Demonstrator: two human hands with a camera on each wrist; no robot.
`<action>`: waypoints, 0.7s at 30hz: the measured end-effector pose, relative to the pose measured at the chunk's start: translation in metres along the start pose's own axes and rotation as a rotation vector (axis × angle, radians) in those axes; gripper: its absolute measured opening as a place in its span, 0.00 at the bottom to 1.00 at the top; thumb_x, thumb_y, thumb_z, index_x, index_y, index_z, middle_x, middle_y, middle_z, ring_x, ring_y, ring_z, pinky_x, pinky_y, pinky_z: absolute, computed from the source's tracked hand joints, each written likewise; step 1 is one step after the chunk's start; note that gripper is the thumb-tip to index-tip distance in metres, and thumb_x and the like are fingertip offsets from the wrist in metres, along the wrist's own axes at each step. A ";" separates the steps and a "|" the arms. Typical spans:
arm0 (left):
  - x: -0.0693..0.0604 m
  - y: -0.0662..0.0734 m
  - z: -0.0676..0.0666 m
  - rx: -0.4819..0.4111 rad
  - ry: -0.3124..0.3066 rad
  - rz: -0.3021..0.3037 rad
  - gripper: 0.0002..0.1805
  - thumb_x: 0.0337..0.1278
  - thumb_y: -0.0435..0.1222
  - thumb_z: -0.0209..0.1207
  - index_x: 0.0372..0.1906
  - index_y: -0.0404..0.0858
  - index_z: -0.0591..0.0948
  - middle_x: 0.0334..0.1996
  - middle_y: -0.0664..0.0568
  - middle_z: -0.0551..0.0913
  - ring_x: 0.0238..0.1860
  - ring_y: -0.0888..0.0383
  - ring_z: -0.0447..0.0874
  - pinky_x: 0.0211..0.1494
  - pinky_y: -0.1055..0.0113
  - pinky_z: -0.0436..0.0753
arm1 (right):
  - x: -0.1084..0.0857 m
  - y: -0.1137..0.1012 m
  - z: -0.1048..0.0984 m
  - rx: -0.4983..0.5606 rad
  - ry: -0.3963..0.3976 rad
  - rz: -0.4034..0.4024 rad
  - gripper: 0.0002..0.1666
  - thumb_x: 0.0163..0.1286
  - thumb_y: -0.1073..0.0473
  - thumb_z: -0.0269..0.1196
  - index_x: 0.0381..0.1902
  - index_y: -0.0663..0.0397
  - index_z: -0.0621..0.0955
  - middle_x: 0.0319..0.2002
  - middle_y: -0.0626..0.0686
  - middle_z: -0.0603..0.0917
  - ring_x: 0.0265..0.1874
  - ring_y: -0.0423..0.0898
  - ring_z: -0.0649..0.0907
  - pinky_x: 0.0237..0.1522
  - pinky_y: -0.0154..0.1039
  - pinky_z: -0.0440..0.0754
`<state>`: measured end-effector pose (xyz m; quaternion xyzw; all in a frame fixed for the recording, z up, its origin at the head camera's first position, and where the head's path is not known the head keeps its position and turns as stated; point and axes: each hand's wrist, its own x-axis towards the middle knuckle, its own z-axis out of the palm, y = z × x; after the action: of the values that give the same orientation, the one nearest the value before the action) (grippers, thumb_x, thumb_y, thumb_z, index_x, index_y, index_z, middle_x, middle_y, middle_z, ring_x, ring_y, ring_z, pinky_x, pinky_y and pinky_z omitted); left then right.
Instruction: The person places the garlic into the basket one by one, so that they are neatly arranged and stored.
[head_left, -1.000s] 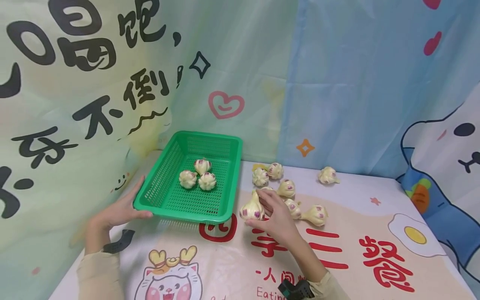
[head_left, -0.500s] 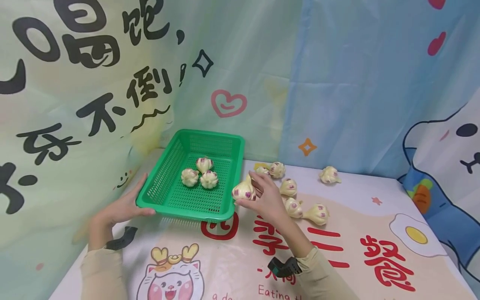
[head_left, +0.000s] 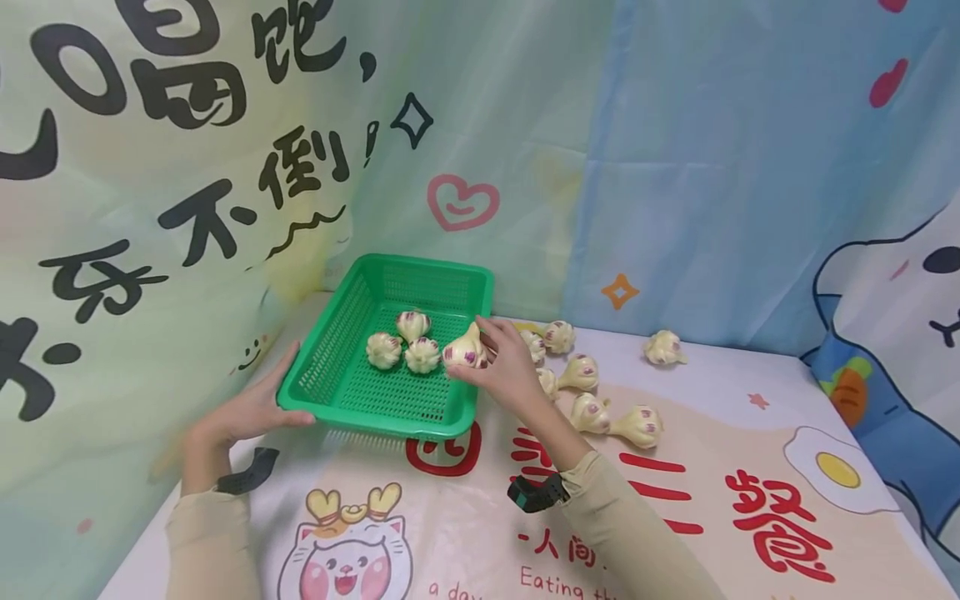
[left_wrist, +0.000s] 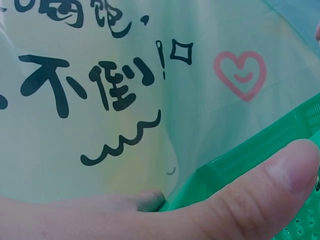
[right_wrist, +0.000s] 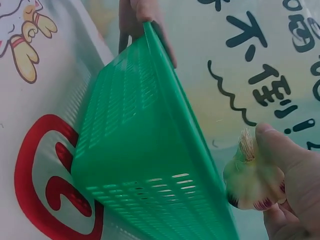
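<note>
At its near left corner, my left hand point(head_left: 251, 406) holds the green plastic basket point(head_left: 352, 421). The thumb point(left_wrist: 250, 200) lies along the rim in the left wrist view. Three garlic bulbs sit together inside, one of them a garlic bulb point(head_left: 384, 351) on the left. Over the basket's right side, my right hand point(head_left: 510, 367) pinches another garlic bulb point(head_left: 465, 348) between thumb and fingers, its stalk pointing up. The right wrist view has this bulb's root end point(right_wrist: 246, 145) showing, just beyond the basket rim.
Several loose garlic bulbs lie right of the basket, among them a long-stalked bulb point(head_left: 639, 427) in front. A lone garlic bulb point(head_left: 663, 348) rests farther right near the back. A printed curtain point(head_left: 675, 167) hangs behind the printed tablecloth point(head_left: 480, 542).
My right hand has lifted the garlic bulb from beside the basket and carried it left, over the right rim. The left hand stays at the basket corner; the view has shifted slightly.
</note>
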<state>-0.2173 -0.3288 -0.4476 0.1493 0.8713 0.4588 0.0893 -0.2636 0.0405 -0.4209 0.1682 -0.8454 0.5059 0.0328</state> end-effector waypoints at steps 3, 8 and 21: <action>0.001 0.000 0.001 0.009 0.001 0.001 0.67 0.45 0.37 0.71 0.74 0.48 0.28 0.75 0.37 0.33 0.73 0.36 0.38 0.67 0.34 0.48 | 0.006 0.001 0.004 -0.045 -0.006 -0.005 0.53 0.50 0.48 0.75 0.70 0.55 0.64 0.62 0.55 0.68 0.62 0.52 0.74 0.60 0.42 0.74; 0.003 0.000 0.001 0.030 0.000 0.001 0.67 0.45 0.39 0.71 0.74 0.50 0.28 0.76 0.38 0.33 0.73 0.37 0.38 0.67 0.34 0.49 | 0.015 0.001 0.011 -0.145 -0.003 -0.008 0.53 0.49 0.47 0.75 0.69 0.58 0.66 0.61 0.57 0.70 0.59 0.52 0.76 0.56 0.44 0.77; 0.002 -0.005 0.000 0.019 -0.002 0.003 0.67 0.45 0.38 0.71 0.74 0.53 0.28 0.76 0.41 0.31 0.74 0.38 0.36 0.68 0.35 0.48 | 0.044 0.007 0.027 -0.294 -0.072 -0.002 0.56 0.49 0.47 0.75 0.71 0.57 0.62 0.65 0.57 0.66 0.55 0.50 0.75 0.51 0.45 0.78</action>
<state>-0.2200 -0.3310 -0.4521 0.1521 0.8753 0.4506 0.0881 -0.3036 0.0090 -0.4299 0.1802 -0.9109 0.3702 0.0273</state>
